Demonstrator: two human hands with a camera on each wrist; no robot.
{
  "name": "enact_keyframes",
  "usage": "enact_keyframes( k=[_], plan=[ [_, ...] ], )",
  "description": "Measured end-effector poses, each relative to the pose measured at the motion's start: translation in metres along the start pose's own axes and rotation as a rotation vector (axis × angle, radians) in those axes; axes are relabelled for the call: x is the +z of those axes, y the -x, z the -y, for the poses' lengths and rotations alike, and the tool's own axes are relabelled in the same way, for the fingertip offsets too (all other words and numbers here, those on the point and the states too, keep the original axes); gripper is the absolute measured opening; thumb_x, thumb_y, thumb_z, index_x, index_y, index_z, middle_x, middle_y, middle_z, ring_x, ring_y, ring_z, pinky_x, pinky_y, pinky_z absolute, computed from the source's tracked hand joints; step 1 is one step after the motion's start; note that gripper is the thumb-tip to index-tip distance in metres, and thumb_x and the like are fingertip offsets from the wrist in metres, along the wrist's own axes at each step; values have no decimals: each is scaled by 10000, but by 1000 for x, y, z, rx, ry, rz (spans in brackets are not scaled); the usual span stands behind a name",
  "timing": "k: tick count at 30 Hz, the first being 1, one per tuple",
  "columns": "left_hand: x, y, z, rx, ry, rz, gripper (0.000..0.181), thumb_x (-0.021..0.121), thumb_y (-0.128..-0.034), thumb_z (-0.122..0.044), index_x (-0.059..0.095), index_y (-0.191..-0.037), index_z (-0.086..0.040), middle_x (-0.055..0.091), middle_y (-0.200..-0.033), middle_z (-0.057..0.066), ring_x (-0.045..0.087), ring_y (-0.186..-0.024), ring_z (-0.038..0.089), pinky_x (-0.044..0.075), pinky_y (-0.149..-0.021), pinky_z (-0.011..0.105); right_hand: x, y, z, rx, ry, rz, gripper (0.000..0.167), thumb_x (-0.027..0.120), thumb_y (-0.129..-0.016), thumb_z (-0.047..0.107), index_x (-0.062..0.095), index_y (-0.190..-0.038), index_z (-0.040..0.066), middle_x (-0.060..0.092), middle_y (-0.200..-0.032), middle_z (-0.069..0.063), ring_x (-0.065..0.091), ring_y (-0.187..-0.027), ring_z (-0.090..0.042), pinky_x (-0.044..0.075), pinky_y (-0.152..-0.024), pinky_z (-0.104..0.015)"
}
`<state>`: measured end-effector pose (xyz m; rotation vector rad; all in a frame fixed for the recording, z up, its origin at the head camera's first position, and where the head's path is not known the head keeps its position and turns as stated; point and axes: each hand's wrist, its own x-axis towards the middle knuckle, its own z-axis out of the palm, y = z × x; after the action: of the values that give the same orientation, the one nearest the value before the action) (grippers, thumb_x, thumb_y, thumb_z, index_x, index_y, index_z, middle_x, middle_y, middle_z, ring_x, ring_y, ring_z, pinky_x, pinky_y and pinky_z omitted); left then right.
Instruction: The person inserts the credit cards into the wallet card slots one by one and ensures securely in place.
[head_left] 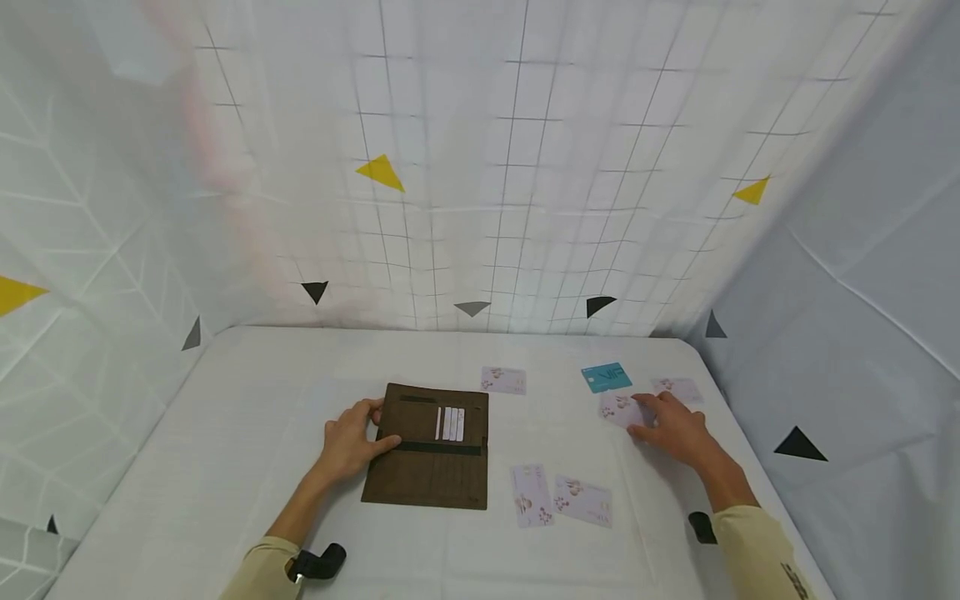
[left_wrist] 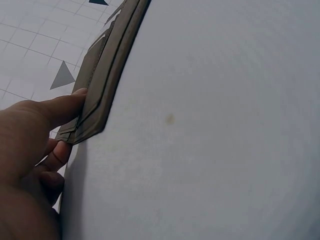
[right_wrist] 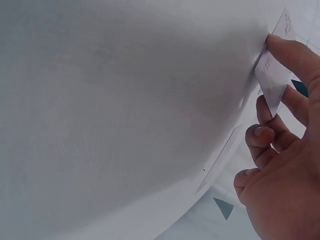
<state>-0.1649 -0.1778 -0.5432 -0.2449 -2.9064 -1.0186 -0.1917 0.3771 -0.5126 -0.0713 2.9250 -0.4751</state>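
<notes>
An unfolded brown wallet (head_left: 427, 487) lies on the white table, several pale cards (head_left: 453, 423) showing in its upper slots. My left hand (head_left: 349, 444) grips its left edge, thumb on the inside; the left wrist view shows fingers behind the wallet (left_wrist: 105, 85). At the right, my right hand (head_left: 675, 429) pinches a pale floral card (head_left: 618, 408) between thumb and fingers. In the right wrist view this card (right_wrist: 274, 75) is tilted up from the table. A teal VIP card (head_left: 606, 377) lies just beyond it, and another pale card (head_left: 678, 389) lies behind the hand.
One pale card (head_left: 503, 381) lies at the wallet's upper right corner. Two more, an upright one (head_left: 532, 496) and a sideways one (head_left: 583, 502), lie right of the wallet. White sheeting (head_left: 465, 233) hangs behind the table, with grey sheeting (head_left: 862, 350) at the right.
</notes>
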Motion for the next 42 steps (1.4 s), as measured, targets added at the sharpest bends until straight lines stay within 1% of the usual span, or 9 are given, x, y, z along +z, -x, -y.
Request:
enact_keyframes(
  k=[2, 8, 12, 17, 22, 26, 36, 40, 42],
  plan=[
    [0, 0, 0, 1, 1, 0, 776, 835, -819, -381, 512, -1428, -25, 595, -1027, -7, 519, -928, 204, 282, -803, 447, 0, 1, 1, 7, 8, 7, 742, 749, -885, 412, 476, -1469, 45, 480, -1347, -323, 507, -1188, -487, 311, -860, -698],
    [1, 0, 1, 0, -1, -3, 776, 831, -822, -388, 511, -1425, -18, 593, -1024, -10, 518, -928, 202, 286, -806, 450, -2, 3, 3, 23, 17, 17, 849, 767, -861, 426, 407, -1517, 22, 468, -1301, -299, 515, -1109, -416, 315, -850, -644],
    [2, 0, 3, 6, -9, -7, 777, 832, -820, -391, 513, -1422, -18, 597, -1022, -17, 517, -918, 192, 293, -805, 452, -2, 3, 6, 34, 33, 11, 866, 766, -863, 436, 389, -1527, 27, 455, -1344, -315, 493, -1155, -452, 307, -875, -653],
    [2, 0, 3, 4, -11, -9, 781, 831, -820, -399, 512, -1419, -13, 594, -1022, -20, 504, -895, 177, 289, -789, 436, -1, 6, 9, 15, 75, -45, 809, 769, -860, 418, 443, -1503, 52, 475, -1401, -326, 456, -1234, -509, 313, -874, -681],
    [0, 1, 1, -1, 2, -4, 784, 831, -821, -392, 507, -1423, -8, 594, -1025, -13, 498, -884, 179, 278, -777, 425, 0, 10, 9, -8, 65, -101, 709, 799, -829, 403, 545, -1398, 65, 575, -1338, -274, 525, -1132, -446, 326, -794, -601],
    [0, 1, 0, 1, 2, 1, 782, 830, -824, -389, 506, -1426, -11, 589, -1021, -12, 495, -881, 179, 278, -774, 423, 0, 12, 10, -16, 58, -107, 693, 809, -821, 404, 563, -1379, 75, 587, -1335, -251, 516, -1122, -430, 317, -791, -586],
    [0, 1, -1, -7, 8, 4, 781, 833, -821, -388, 508, -1427, -18, 587, -1018, -10, 500, -906, 191, 281, -794, 436, -3, 11, 26, -52, 62, -109, 690, 791, -835, 438, 556, -1397, 115, 541, -1393, -258, 445, -1245, -503, 298, -891, -713],
    [0, 1, -1, -10, 5, 4, 782, 832, -821, -392, 508, -1429, -23, 586, -1019, -14, 501, -909, 191, 282, -795, 435, -2, 9, 33, -71, 59, -118, 679, 788, -838, 436, 558, -1399, 129, 545, -1390, -256, 442, -1261, -505, 298, -912, -716],
    [0, 1, 0, -8, 5, 2, 782, 832, -820, -393, 509, -1429, -23, 587, -1020, -13, 502, -910, 190, 283, -793, 435, -1, 8, 37, -79, 59, -124, 679, 789, -836, 441, 560, -1396, 133, 555, -1375, -250, 455, -1244, -497, 308, -900, -705]
  ],
)
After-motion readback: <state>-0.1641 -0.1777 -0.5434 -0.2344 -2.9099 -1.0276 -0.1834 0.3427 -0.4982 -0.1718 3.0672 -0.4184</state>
